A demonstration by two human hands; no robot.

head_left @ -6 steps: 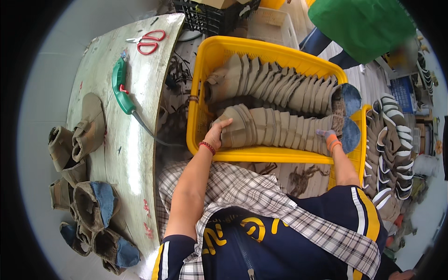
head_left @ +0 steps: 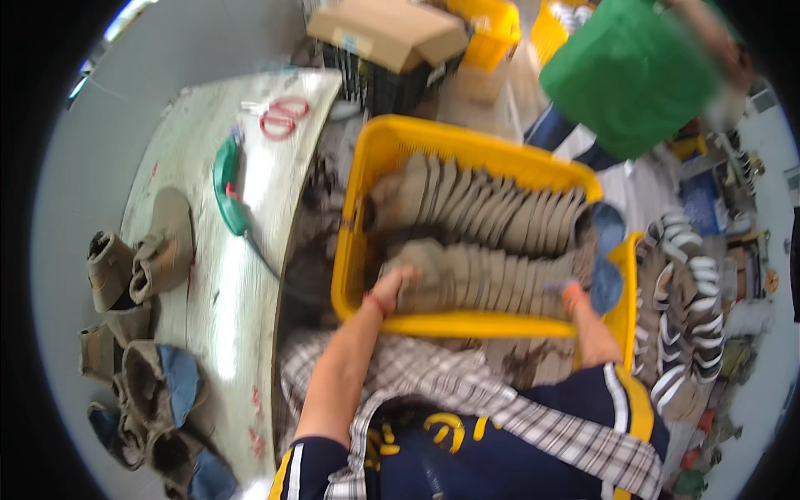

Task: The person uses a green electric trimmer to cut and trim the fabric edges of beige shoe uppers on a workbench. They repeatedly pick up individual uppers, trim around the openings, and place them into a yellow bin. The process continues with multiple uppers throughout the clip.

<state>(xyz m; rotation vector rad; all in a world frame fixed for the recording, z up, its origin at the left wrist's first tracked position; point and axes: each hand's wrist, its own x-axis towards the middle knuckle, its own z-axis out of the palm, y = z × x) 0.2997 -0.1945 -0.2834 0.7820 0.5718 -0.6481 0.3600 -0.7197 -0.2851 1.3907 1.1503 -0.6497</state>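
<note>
My left hand (head_left: 389, 292), a red bead bracelet on its wrist, presses on the left end of a row of nested brown-beige boot uppers (head_left: 487, 282). At the row's right end, my right hand (head_left: 567, 293) holds the other side, with an orange band at its wrist. The row lies along the near side of a yellow plastic crate (head_left: 467, 323). Behind it in the crate runs a second nested row (head_left: 500, 210). Blue flaps (head_left: 606, 286) with fuzzy lining stick out at the right ends. Motion blur softens both hands; some fingers are hidden.
On the pale worktable (head_left: 225, 325) at left lie red-handled scissors (head_left: 283, 117), a green corded tool (head_left: 227, 185) and several loose boot uppers (head_left: 158, 250). A cardboard box (head_left: 390, 32) tops a black crate. Someone with green cloth (head_left: 629, 79) stands at far right, beyond stacked white-edged pieces (head_left: 687, 308).
My view has tilted up, so the crate and table sit lower in the picture and more of the cardboard box shows. Both hands stay on the near row.
</note>
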